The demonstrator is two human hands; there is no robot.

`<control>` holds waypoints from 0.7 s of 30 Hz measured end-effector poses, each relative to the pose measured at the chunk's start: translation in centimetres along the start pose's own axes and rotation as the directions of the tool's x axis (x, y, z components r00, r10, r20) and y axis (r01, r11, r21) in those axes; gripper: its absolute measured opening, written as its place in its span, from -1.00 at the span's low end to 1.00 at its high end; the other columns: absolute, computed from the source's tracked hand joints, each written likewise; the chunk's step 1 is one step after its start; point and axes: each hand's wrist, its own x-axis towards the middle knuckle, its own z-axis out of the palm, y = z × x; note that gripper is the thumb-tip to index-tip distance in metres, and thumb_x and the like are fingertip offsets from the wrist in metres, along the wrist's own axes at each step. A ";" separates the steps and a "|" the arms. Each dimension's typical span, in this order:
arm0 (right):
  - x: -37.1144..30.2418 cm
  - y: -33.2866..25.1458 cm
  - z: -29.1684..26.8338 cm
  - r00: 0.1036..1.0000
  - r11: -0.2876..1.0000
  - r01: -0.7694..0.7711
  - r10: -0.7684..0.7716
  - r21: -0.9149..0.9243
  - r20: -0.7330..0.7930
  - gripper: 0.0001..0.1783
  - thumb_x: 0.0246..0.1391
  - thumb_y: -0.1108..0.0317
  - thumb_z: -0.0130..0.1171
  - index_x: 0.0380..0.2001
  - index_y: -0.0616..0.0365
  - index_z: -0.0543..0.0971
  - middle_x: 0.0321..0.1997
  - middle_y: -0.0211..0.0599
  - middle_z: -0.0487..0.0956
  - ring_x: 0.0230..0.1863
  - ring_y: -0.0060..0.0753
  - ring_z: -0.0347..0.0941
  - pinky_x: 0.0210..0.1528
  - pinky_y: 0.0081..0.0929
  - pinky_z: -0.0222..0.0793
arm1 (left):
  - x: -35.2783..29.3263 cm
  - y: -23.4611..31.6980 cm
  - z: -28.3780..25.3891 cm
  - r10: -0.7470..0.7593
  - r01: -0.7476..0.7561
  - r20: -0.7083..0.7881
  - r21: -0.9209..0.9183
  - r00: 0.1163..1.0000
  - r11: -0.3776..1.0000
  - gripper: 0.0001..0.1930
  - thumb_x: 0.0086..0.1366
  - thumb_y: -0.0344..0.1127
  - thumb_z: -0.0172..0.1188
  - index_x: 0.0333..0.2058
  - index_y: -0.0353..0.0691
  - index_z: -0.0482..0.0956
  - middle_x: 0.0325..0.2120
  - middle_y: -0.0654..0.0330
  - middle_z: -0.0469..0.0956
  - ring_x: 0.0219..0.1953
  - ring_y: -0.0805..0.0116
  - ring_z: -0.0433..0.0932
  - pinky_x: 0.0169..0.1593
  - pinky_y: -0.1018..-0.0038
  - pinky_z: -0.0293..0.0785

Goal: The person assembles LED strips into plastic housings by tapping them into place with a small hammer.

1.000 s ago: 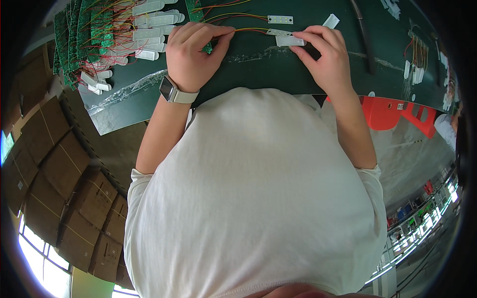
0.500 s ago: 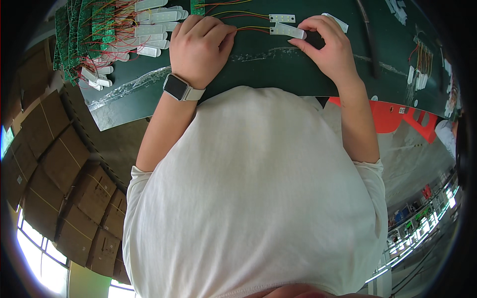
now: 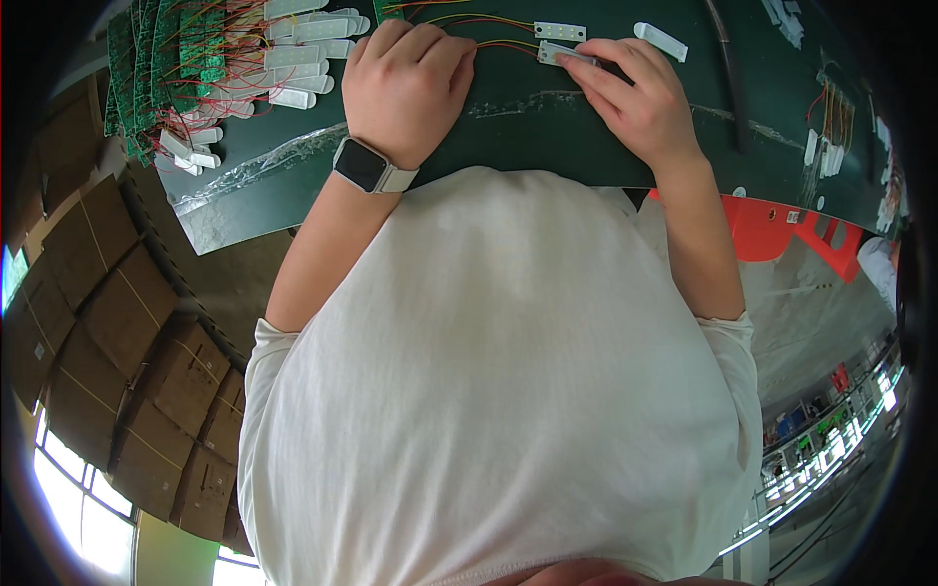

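Between twelve and one o'clock in the view, the white strip [image 3: 549,52] is gripped by the narrowed fingertips of the right hand [image 3: 640,103]; its red and yellow wires [image 3: 509,42] appear pinched by the left hand [image 3: 405,88]. Ideally, tugging should be avoided, pressure applied evenly, and the neighbouring strip [image 3: 560,31] at twelve o'clock left undisturbed.

Two wired strips [image 3: 560,31] [image 3: 548,52] lie between two hands [image 3: 403,93] [image 3: 640,105].

Stacked cardboard boxes [image 3: 127,308] stand at left, a red stool [image 3: 757,234] at right.
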 end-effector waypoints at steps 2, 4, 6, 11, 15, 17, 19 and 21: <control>0.0 0.0 0.1 0.999 0.999 0.014 -0.016 -0.047 -0.035 -0.60 -0.10 0.47 0.45 -0.12 -0.12 0.77 -0.18 -0.54 0.60 -0.21 -0.43 0.52 -0.18 -0.39 0.51 | 0.1 0.1 0.1 0.004 -0.004 0.004 0.015 1.000 1.000 -0.93 0.09 -0.33 0.47 -0.41 0.00 0.76 -0.45 0.41 0.64 -0.31 0.34 0.61 -0.25 0.37 0.54; -0.1 0.0 0.3 0.999 0.998 0.015 -0.018 -0.062 -0.048 -0.61 -0.10 0.46 0.45 -0.13 -0.13 0.77 -0.19 -0.55 0.60 -0.21 -0.43 0.52 -0.18 -0.40 0.50 | 0.1 0.1 0.2 0.005 -0.004 -0.006 0.059 1.000 0.998 -0.92 0.09 -0.32 0.47 -0.41 0.01 0.76 -0.44 0.44 0.65 -0.31 0.34 0.61 -0.24 0.36 0.53; -0.1 0.0 0.3 0.998 0.997 0.013 -0.018 -0.078 -0.060 -0.62 -0.10 0.45 0.45 -0.13 -0.14 0.77 -0.19 -0.56 0.60 -0.21 -0.44 0.52 -0.18 -0.40 0.50 | -0.2 -0.1 0.3 0.001 0.000 -0.014 0.066 1.000 0.998 -0.92 0.09 -0.31 0.47 -0.41 0.02 0.75 -0.43 0.46 0.64 -0.29 0.36 0.60 -0.23 0.36 0.52; 0.4 -0.5 -0.2 0.998 0.991 0.025 -0.031 -0.134 -0.046 -0.66 -0.09 0.48 0.46 -0.17 -0.05 0.78 -0.16 -0.50 0.64 -0.22 -0.38 0.55 -0.18 -0.42 0.51 | -0.2 -0.5 0.3 0.108 -0.106 -0.040 0.042 0.993 0.993 -0.89 0.09 -0.30 0.47 -0.38 0.04 0.74 -0.37 0.50 0.63 -0.25 0.38 0.56 -0.21 0.37 0.50; 0.3 -0.5 0.0 0.998 0.990 0.022 -0.029 -0.138 -0.049 -0.65 -0.09 0.49 0.46 -0.16 -0.05 0.78 -0.16 -0.49 0.63 -0.21 -0.38 0.55 -0.18 -0.42 0.51 | 0.8 0.4 0.0 0.192 -0.192 0.070 -0.016 0.979 0.981 -0.86 0.07 -0.30 0.45 -0.35 0.05 0.73 -0.31 0.50 0.62 -0.21 0.38 0.54 -0.17 0.37 0.51; 0.2 -0.5 0.0 0.999 0.994 0.013 -0.016 -0.106 -0.030 -0.62 -0.09 0.52 0.43 -0.13 -0.03 0.78 -0.15 -0.46 0.62 -0.21 -0.36 0.55 -0.17 -0.41 0.51 | 1.8 1.1 -0.6 0.190 -0.190 0.104 -0.012 0.976 0.982 -0.85 0.07 -0.30 0.45 -0.34 0.05 0.73 -0.29 0.49 0.62 -0.20 0.37 0.54 -0.15 0.37 0.52; 0.2 -0.5 -0.1 1.000 0.997 0.002 -0.004 -0.076 -0.018 -0.60 -0.10 0.54 0.42 -0.12 -0.02 0.77 -0.15 -0.44 0.62 -0.20 -0.35 0.55 -0.16 -0.40 0.52 | 3.2 1.8 -1.5 0.155 -0.134 0.191 -0.118 0.969 0.984 -0.86 0.10 -0.29 0.35 -0.37 -0.18 0.71 -0.44 0.24 0.62 -0.28 0.23 0.58 -0.15 0.30 0.52; 0.3 -0.5 -0.2 1.000 0.999 -0.010 0.010 -0.047 -0.010 -0.59 -0.10 0.55 0.41 -0.11 -0.01 0.77 -0.14 -0.42 0.62 -0.19 -0.33 0.55 -0.15 -0.38 0.52 | 3.3 1.8 -1.0 0.181 -0.162 0.201 -0.106 0.963 0.981 -0.87 0.09 -0.29 0.29 -0.37 -0.14 0.69 -0.43 0.27 0.59 -0.24 0.26 0.54 -0.12 0.32 0.50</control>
